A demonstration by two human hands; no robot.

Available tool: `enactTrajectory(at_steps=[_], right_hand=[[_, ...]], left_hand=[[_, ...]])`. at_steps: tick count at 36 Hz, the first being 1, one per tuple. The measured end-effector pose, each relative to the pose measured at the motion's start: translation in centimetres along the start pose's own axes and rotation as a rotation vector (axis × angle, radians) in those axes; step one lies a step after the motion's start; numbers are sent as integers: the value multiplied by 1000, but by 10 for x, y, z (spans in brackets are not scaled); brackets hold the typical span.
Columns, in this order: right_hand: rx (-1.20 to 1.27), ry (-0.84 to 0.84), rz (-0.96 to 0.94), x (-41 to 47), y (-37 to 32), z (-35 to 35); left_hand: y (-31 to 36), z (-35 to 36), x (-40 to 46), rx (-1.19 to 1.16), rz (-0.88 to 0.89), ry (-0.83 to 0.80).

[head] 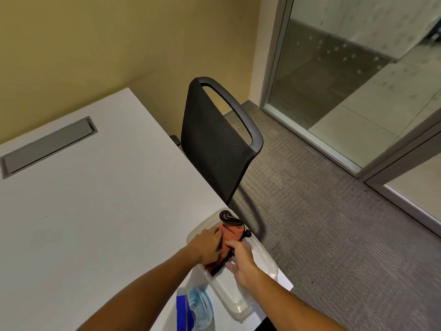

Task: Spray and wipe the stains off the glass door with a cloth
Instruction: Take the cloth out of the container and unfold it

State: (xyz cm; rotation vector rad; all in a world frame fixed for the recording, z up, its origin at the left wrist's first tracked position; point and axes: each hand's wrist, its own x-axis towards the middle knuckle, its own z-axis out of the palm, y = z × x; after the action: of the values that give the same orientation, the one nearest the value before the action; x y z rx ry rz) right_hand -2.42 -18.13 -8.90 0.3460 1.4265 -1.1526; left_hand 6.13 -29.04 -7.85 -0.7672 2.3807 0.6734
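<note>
While the glass door (346,75), dotted with pale smudges, stands at the upper right behind the grey carpet (334,223), a white tabletop (95,199) fills the left with a black mesh chair (214,144) pushed against its edge. Near the tabletop's corner sits a clear plastic container (262,261), just beside a blue-tinted bottle (198,306). Inside the container lies the orange cloth (230,232), with the left hand (207,249) pressed flat on it and the right hand (241,259) pinching its near edge.
</note>
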Motion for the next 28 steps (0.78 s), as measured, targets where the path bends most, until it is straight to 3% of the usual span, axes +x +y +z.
enactTrajectory(at_steps=[16, 23, 28], right_hand=[[65, -21, -225, -35, -5, -12], [258, -105, -330, -68, -21, -22], [340, -86, -433, -91, -21, -37]], left_hand=[[-9, -33, -37, -465, 55, 32], [2, -54, -58, -646, 32, 101], [26, -67, -71, -705, 119, 101]])
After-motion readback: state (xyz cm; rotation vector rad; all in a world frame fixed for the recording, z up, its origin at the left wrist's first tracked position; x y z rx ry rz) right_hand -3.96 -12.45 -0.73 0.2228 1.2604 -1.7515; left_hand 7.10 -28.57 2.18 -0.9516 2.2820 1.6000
